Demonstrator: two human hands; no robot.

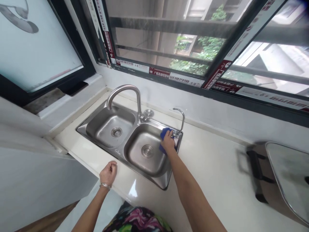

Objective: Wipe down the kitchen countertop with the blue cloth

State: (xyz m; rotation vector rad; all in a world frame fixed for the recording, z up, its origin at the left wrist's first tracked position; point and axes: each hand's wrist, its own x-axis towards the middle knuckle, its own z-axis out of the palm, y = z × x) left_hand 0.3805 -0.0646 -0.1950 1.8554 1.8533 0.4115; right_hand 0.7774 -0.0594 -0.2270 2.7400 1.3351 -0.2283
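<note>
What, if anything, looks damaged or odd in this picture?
Printed tape clings to the window frame, ragged on the left upright, like leftover packaging. The left sill has a rough grey patch amid white. The blue cloth in the right hand looks ordinary.

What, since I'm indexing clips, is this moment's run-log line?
Right hand: holding blue cloth at right rim of double-bowl steel sink, beside small curved metal tap | Left hand: closed, at front edge of white countertop
</note>
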